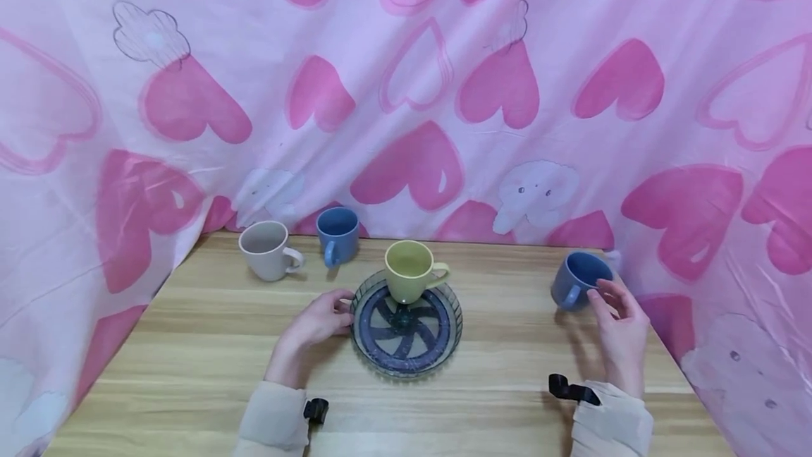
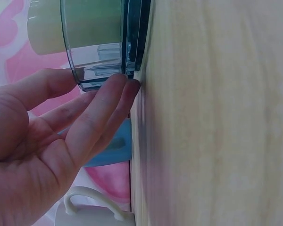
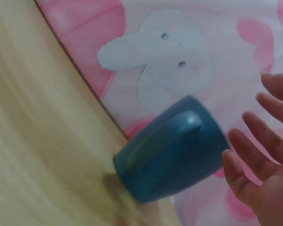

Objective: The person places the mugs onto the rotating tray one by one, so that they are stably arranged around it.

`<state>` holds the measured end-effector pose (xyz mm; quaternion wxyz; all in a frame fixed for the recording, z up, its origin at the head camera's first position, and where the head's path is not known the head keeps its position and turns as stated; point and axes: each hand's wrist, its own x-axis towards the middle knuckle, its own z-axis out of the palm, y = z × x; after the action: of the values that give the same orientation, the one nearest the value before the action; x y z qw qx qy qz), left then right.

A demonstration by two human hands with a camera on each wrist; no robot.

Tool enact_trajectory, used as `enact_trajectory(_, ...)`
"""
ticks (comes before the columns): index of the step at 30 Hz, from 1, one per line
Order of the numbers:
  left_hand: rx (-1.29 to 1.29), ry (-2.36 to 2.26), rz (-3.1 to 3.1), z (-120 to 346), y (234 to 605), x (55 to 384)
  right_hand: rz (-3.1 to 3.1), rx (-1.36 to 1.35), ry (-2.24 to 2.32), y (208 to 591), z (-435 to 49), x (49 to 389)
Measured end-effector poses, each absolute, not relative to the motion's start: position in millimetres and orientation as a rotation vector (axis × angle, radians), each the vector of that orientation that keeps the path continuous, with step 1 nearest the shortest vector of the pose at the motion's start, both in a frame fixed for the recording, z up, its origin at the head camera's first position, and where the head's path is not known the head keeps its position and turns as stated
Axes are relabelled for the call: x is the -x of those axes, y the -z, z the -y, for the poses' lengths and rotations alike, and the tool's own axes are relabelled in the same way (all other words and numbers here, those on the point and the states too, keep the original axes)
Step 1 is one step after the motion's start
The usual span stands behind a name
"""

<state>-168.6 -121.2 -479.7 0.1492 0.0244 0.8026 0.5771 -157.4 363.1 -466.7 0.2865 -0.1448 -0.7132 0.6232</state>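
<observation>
A round ribbed clear dish (image 1: 406, 365) with a dark spoked pattern sits on the table. A yellow mug (image 1: 409, 259) stands upright on its far part. My left hand (image 1: 326, 316) is at the dish's left side; in the left wrist view its thumb tip meets the rim and its fingertips (image 2: 118, 82) touch low on the wall. At the right, a blue mug (image 1: 574, 284) stands with its handle toward me. My right hand (image 1: 618, 319) is just right of this mug, fingers spread and fingertips (image 3: 226, 157) right at its rim.
A white mug (image 1: 265, 252) and a second blue mug (image 1: 339, 231) stand at the back left of the wooden table (image 1: 482, 400). Pink heart-patterned cloth (image 1: 406, 104) hangs behind the table and along both sides.
</observation>
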Motion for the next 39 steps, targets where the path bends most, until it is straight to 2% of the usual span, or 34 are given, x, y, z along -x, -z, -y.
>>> enact_trajectory(8, -0.051, -1.658, -2.31, 119.9, 480.4, 168.2, 2.002, 0.521, -1.577, 485.9, -366.1, 162.2)
enact_trajectory(14, -0.056, -1.654, -2.305, 120.8, 480.0, 168.3, 2.045, 0.686, -1.74, 487.1, -357.4, 163.1)
enact_trajectory(39, -0.084, -1.629, -2.336, 119.8, 479.4, 168.7, 2.274, 0.651, -1.384, 502.3, -344.9, 177.6)
